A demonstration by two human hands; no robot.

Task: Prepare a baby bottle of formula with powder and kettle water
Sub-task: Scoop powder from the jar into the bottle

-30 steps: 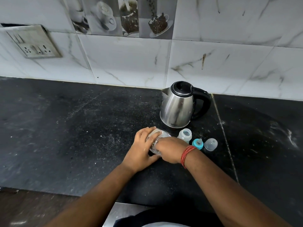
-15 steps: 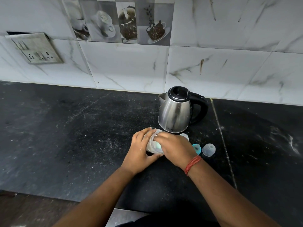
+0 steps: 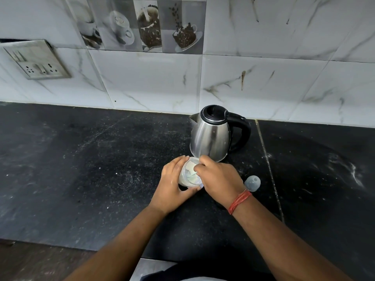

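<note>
Both hands grip: left hand [image 3: 172, 182] jar [image 3: 188, 175], right hand [image 3: 220, 177] inside.

Bare forearms; red thread band [image 3: 239, 201] (right wrist).

Black speckled stone countertop [image 3: 81, 169], dusted with pale scuffs and split by a thin pale seam [image 3: 269, 171] at right. Behind it, white marble-look wall tiles [image 3: 150, 82] with grey veins. Along the top, a grey decorative tile strip [image 3: 140, 23] printed with coffee cups and beans. At upper left, a metal-framed white socket-and-switch plate [image 3: 38, 61], tilted in this wide-angle view.
</note>
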